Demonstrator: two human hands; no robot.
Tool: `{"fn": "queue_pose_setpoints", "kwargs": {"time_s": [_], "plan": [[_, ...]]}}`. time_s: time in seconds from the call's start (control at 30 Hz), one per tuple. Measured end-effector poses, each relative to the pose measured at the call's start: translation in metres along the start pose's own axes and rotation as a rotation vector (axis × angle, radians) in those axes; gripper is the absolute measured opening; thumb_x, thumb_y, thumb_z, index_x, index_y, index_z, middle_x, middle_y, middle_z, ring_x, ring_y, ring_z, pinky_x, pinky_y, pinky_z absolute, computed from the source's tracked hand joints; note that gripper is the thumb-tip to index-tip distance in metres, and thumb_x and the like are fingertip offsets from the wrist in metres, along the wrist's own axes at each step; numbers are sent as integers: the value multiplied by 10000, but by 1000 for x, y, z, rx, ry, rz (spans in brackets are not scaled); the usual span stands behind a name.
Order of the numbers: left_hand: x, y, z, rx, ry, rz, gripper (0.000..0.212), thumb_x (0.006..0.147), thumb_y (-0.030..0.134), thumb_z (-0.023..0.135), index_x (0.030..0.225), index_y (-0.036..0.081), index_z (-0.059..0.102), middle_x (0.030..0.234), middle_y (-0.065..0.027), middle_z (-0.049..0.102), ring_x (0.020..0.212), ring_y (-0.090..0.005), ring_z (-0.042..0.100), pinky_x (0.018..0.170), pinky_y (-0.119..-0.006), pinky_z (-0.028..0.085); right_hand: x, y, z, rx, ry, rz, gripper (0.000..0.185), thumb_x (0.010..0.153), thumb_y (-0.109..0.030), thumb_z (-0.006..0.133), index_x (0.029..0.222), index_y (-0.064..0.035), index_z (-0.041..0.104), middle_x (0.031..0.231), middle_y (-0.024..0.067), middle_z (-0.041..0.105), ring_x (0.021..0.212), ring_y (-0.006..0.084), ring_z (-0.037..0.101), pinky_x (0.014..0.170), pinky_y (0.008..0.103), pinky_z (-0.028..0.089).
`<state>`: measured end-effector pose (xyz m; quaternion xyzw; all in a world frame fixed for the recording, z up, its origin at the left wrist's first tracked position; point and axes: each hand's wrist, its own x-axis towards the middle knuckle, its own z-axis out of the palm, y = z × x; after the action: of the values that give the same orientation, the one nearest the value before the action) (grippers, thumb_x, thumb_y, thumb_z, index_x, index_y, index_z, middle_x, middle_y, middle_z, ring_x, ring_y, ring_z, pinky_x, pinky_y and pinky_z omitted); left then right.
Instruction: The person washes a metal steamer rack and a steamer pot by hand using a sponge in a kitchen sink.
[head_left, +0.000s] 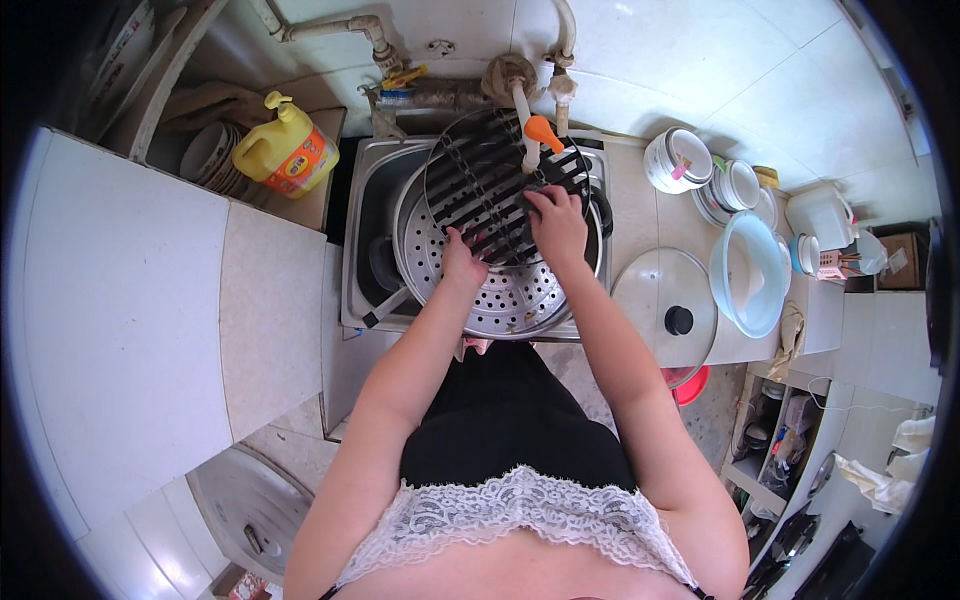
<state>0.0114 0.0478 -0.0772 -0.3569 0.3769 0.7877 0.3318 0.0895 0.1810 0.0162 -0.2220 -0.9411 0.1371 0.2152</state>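
A round black slatted rack (457, 176) with a thin metal rim is tilted over the sink, below the tap (524, 124) with its orange lever. My left hand (463, 259) grips the rack's near left edge. On the slats at the right, my right hand (559, 221) presses a small dark grey scouring pad (531, 196), mostly hidden by the fingers. Beneath the rack sits a metal steamer pan (495, 301) with a perforated bottom and some food bits near its front. It rests in the stainless steel sink (352, 247), beside a dark pan with a long handle (386, 306).
A yellow pump jug (289, 150) stands on the left shelf near stacked bowls (206, 154). The right counter holds a glass lid (645, 289), a light blue basin (766, 300), white bowls (664, 169) and a chopstick holder (830, 264). A large metal lid (244, 502) leans at lower left.
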Motion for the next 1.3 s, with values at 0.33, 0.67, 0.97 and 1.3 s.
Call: {"fn": "queue_pose_setpoints", "kwargs": {"time_s": [0.33, 0.67, 0.97, 1.3], "plan": [[-26, 5, 12, -108, -146, -54, 612, 940, 608, 242, 1054, 100, 564, 1046, -93, 615, 1012, -283, 563, 915, -430, 441, -32, -36, 31, 89, -77, -249, 303, 680, -88, 640, 941, -223, 714, 986, -5, 570, 904, 246, 530, 724, 315, 518], [-23, -1, 8, -118, -188, 152, 588, 978, 526, 151, 1256, 100, 446, 1250, -105, 511, 1127, -283, 518, 994, -452, 402, -1, -52, 4, 163, -108, -65, 268, 731, -124, 661, 981, -208, 711, 989, 6, 587, 945, 259, 544, 773, 338, 512], [-16, 3, 4, -130, -260, 129, 437, 1010, 368, 176, 1289, 134, 417, 1291, -70, 510, 1148, -249, 521, 967, -418, 429, 32, -78, 43, 12, -78, -189, 300, 713, -103, 615, 990, -182, 700, 1031, 6, 571, 944, 255, 525, 731, 341, 525], [-18, -9, 1, 54, -161, 115, 235, 1013, 256, 332, 1140, 155, 502, 1040, -20, 608, 844, -158, 584, 665, -313, 473, 20, -60, 37, -96, -253, -216, 265, 766, -140, 575, 977, -215, 715, 1051, -3, 569, 999, 245, 519, 784, 341, 512]]}}
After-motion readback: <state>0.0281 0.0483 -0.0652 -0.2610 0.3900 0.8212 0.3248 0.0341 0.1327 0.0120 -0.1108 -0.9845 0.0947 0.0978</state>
